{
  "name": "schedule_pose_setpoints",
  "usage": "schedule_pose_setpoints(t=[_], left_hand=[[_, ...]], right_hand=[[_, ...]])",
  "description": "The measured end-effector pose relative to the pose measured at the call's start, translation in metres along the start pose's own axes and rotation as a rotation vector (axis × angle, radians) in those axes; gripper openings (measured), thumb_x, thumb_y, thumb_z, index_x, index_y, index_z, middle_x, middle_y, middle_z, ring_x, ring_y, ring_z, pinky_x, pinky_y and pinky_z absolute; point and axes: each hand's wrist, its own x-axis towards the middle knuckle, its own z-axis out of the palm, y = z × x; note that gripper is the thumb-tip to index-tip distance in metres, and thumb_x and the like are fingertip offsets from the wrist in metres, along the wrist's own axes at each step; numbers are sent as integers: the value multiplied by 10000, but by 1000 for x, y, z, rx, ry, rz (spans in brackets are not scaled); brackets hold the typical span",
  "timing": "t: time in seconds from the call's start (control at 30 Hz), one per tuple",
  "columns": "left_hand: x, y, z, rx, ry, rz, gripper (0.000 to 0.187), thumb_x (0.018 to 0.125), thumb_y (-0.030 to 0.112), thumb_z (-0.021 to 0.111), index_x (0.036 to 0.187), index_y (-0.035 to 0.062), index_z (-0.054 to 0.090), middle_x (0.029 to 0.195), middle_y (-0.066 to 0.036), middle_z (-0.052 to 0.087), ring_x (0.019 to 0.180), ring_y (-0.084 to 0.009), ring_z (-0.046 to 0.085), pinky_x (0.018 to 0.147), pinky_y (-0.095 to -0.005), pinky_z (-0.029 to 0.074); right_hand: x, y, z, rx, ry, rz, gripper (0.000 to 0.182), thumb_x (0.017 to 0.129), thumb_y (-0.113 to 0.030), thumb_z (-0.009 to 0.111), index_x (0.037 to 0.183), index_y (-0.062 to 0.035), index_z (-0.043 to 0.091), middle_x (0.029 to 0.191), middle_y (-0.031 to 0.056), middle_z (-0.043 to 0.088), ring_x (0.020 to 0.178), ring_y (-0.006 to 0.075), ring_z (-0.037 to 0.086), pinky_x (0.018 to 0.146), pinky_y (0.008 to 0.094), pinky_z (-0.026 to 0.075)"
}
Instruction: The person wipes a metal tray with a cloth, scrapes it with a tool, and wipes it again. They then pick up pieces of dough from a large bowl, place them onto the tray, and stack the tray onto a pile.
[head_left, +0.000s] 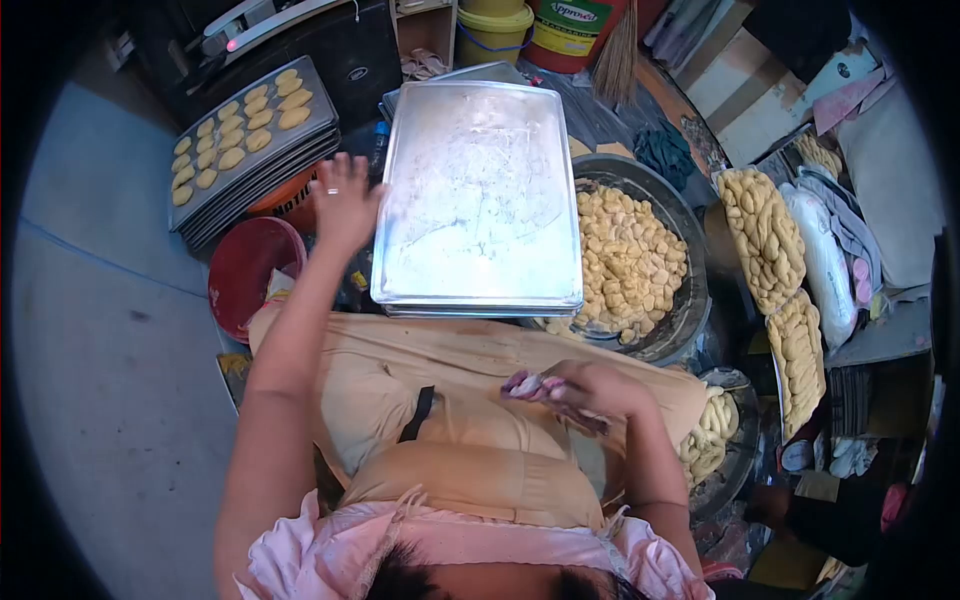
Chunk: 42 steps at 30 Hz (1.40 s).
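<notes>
A stack of metal baking trays stands in front of me, the top tray [480, 190] bare and scuffed. My left hand [345, 208], a ring on one finger, is open beside the tray's left edge with its fingers spread. Over my lap, my right hand [597, 388] is closed on a crumpled pink and white cloth [532, 386]. A large dark basin [695, 265] full of small dough pieces [628, 262] sits just right of the trays, its left side partly hidden behind them. A tan cloth [480, 350] covers my lap.
At the left, shaped dough pieces lie on a stack of trays [255, 140], with a red bucket [250, 275] below. Braided dough [762, 235] rests on boards at the right, above a second basin of dough [712, 430]. Buckets [495, 35] and a broom [617, 65] stand behind.
</notes>
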Motion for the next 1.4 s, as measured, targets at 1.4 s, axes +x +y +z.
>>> schedule_pose_setpoints(t=[1.4], left_hand=[[-179,342,228,-708,-828,404,563,902,412,591,1256,-24,556,1335,-272,480,1247,-401,460,1063,-418,355]], right_hand=[[130,409,0,343,688,688,663,755,-363,657,1315,-31,529,1292,241,555,1217,360,523,1019,393,415]])
